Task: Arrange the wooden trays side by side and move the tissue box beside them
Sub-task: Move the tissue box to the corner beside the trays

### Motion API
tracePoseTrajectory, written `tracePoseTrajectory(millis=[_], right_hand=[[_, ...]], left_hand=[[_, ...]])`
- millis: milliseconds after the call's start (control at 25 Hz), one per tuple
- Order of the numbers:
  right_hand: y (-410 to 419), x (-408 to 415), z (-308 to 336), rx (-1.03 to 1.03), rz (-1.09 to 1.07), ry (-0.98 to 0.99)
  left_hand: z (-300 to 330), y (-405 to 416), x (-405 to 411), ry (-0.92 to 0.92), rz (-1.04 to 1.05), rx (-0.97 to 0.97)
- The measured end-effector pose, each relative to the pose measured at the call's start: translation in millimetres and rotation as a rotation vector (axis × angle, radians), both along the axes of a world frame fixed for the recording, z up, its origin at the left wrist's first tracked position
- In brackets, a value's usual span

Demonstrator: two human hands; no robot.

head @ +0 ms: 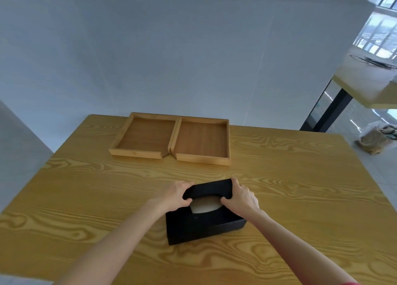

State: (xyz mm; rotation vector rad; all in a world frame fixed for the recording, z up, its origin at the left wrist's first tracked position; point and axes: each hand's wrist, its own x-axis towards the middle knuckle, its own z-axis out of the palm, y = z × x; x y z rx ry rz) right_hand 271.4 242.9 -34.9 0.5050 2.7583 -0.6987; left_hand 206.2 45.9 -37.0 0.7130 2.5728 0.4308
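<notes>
Two shallow wooden trays lie side by side at the far edge of the table, their inner walls touching: the left tray (143,137) and the right tray (202,142). Both are empty. Nearer to me stands a black tissue box (204,224) with an oval top slot showing pale tissue. My left hand (175,195) grips the box's far left end and my right hand (241,196) grips its far right end, thumbs at the slot's edge.
The wooden table (86,188) has a bold grain and drops off at left and right. A grey wall rises behind it. Another table (365,85) on a black leg stands at the right, with a bag (374,137) on the floor.
</notes>
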Motion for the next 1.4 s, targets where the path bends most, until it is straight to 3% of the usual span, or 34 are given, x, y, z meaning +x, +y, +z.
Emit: tracePoseTrajectory(millis=[200, 520, 840, 960, 1080, 1200, 1400], right_hand=[[-49.5, -28.0, -0.8, 0.033, -0.030, -0.008], [-109.1, -60.9, -7.6, 0.035, -0.063, -0.033], [-126.0, -68.1, -13.9, -0.040, -0.099, -0.084], [-116.5, -65.3, -14.0, -0.261, -0.187, -0.082], [-106.7, -58.4, -12.7, -0.410, -0.285, -0.096], [-109.3, -53.9, -11.3, -0.460, -0.318, -0.124], [-120.7, -55.9, -7.9, -0.460, -0.343, -0.087]], left_hand=[[10.2, -43.0, -31.8, 0.152, -0.027, -0.083], [0.2, -95.2, -66.7, 0.248, -0.052, -0.119], [-9.5, -119.6, -68.4, 0.210, 0.081, -0.074], [-14.9, -133.2, -63.7, 0.124, 0.245, -0.032], [-21.7, -147.6, -54.0, -0.091, 0.475, 0.157], [-25.1, -153.6, -45.7, -0.280, 0.568, 0.313], [-22.2, -153.2, -44.3, -0.333, 0.580, 0.380]])
